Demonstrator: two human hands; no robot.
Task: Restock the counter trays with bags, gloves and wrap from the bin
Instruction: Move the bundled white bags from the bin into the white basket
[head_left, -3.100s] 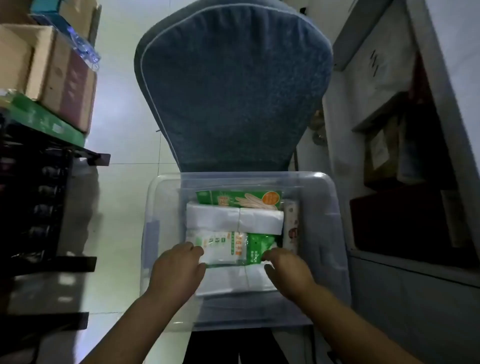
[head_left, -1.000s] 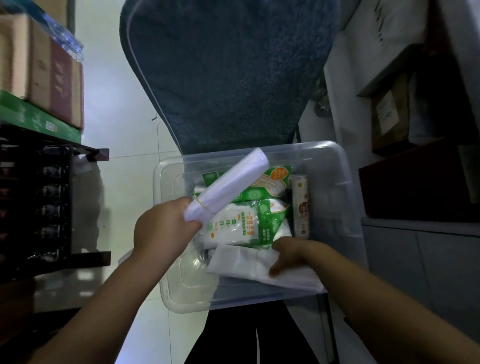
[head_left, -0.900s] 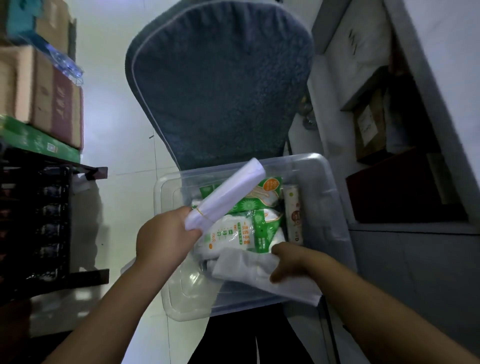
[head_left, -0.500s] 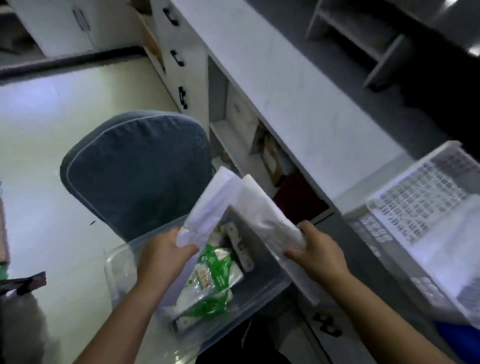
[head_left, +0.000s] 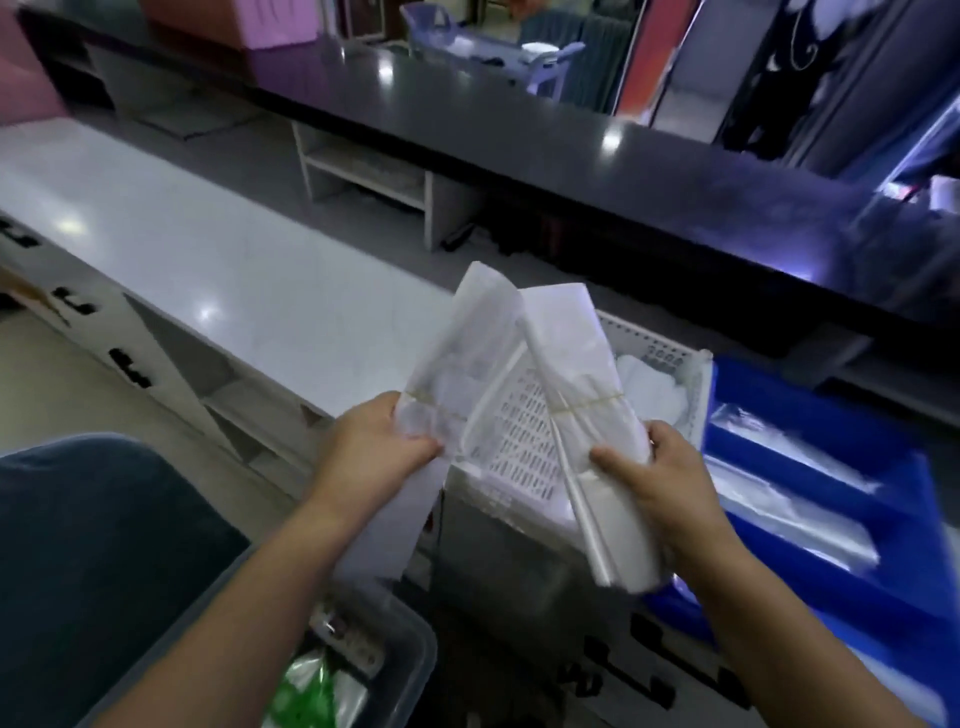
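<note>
Both bag bundles now lifted over white tray (head_left: 524, 436): left hand (head_left: 371, 447) fingers pinching 1, right hand (head_left: 660, 473) 1.

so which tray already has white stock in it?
The white perforated tray, below both held bag bundles: crumpled white material in its far end. The blue tray to its right holds clear wrap.

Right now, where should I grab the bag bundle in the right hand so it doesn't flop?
Probably grip the right-hand bag bundle across its middle, coming from its right edge. The rubber band cinches the sheets there, while both ends are loose and fan out.
</note>
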